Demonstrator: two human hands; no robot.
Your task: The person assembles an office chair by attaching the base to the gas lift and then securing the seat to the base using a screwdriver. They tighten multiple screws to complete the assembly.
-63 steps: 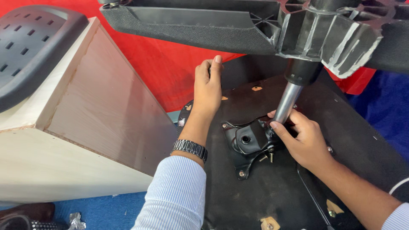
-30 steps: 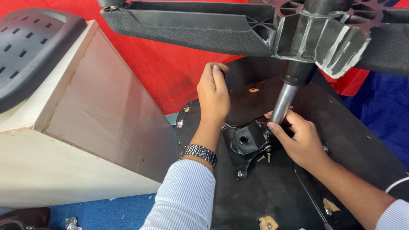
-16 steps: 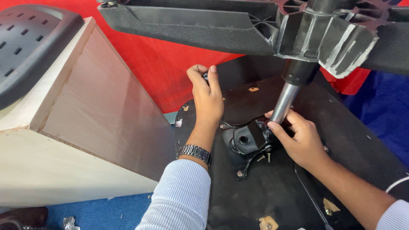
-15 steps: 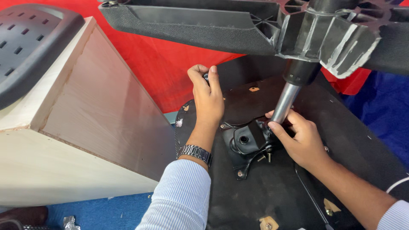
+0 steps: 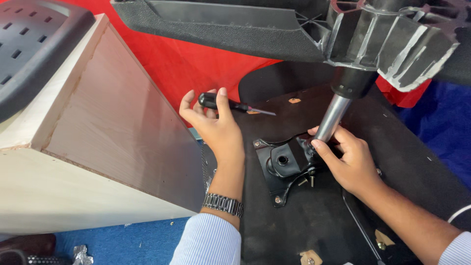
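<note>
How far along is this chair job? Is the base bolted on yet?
Partly. The black mounting plate lies on the seat underside, with a bolt head seen at its near corner. The left hand holds a screwdriver; the right hand steadies the metal column. Loose bolts beside the plate suggest fastening remains.

Bright, even light falls from above, and the picture stays sharp. A glare streak runs down the metal column [image 5: 332,118]; soft shadows pool under the hands. The near chair base [image 5: 392,37] looms slightly soft, stretched at the top edge.
</note>
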